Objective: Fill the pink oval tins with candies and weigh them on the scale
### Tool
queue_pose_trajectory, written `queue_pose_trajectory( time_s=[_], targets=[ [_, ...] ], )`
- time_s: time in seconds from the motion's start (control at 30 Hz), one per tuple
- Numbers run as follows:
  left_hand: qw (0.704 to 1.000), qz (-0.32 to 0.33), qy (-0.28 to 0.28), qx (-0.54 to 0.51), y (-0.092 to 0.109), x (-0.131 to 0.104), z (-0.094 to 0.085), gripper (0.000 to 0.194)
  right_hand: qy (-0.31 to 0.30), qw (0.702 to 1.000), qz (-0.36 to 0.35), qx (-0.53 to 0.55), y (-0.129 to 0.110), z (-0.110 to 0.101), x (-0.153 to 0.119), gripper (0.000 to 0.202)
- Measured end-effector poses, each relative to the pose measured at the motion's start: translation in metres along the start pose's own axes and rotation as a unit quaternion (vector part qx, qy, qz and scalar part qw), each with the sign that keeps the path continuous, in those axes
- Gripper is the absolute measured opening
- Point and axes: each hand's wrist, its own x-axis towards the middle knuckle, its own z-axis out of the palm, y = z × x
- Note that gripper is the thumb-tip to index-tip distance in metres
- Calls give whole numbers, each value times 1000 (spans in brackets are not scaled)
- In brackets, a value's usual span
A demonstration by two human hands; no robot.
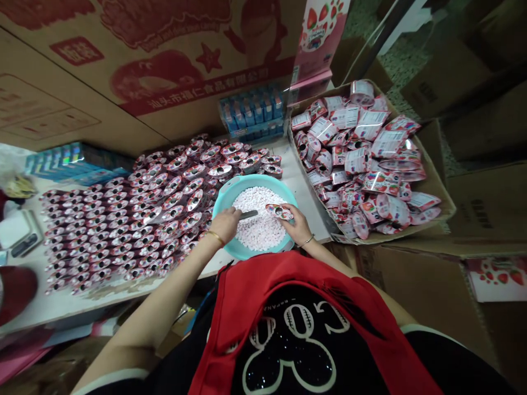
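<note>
My left hand (225,225), with a gold bangle at its wrist, is closed around a small metal scoop (249,214). The scoop's end lies over small white candies (261,238) in a turquoise basin (290,192) in front of me. Between the fingers of my right hand (297,224) is a small oval candy box (279,212), pink and red with a dark hole in its top. That box hangs over the right part of the basin, just apart from the scoop's end. Whether any candies lie on the scoop I cannot tell.
Rows of similar oval boxes (119,225) stand on the table left of the basin. An open carton (447,211) full of loose ones is at the right. Blue boxes (252,112) stand behind, before a large printed carton (135,60). A scale (18,227) sits far left.
</note>
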Motion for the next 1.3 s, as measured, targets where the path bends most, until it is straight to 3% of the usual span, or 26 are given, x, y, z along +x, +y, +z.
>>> queue_pose_trajectory(
  time_s=[0.13, 0.2, 0.27, 0.37, 0.53, 0.67, 0.77, 0.83, 0.93, 1.0, 1.1, 1.13, 1.23, 1.3],
  targets=[
    [997, 12, -16, -81, -6, 19, 69, 24, 25, 1000, 18, -5, -6, -7, 3, 38],
    [992, 27, -7, -120, -4, 22, 86, 24, 32, 999, 25, 0, -7, -9, 4, 37],
    [988, 41, -1, -151, -7, 21, 88, 24, 39, 999, 32, 5, -5, -12, 5, 38],
    [975, 83, 18, -207, -19, 13, 71, 23, 42, 999, 32, 1, -2, -14, 6, 39],
    [952, 160, 76, -251, -27, -11, 12, 24, 24, 999, 0, -47, -4, -10, 6, 36],
    [984, 142, 58, -89, 3, -26, -35, 23, -27, 997, -40, -62, -9, 3, 4, 35],
    [990, 112, 42, 69, 32, -34, -55, 22, -60, 995, -60, -56, -10, 14, 3, 37],
    [987, 96, 37, 123, 45, -39, -63, 22, -69, 994, -70, -52, -10, 18, 2, 38],
    [988, 70, 65, 121, 46, -46, -67, 17, -70, 994, -77, -33, -10, 21, 3, 40],
    [989, 72, 99, 78, 41, -48, -65, 15, -76, 994, -78, -9, -14, 23, 4, 37],
    [984, 125, 124, 1, 32, -47, -54, 47, -113, 990, -73, 40, -28, 29, 4, 29],
    [982, 143, 121, -8, 29, -47, -49, 50, -132, 987, -70, 57, -34, 32, 5, 29],
    [982, 158, 102, 2, 17, -48, -40, 36, -180, 977, -69, 86, -54, 46, 8, 40],
    [982, 144, 119, -9, 0, -55, -45, 32, -188, 975, -73, 87, -65, 54, 12, 51]
  ],
)
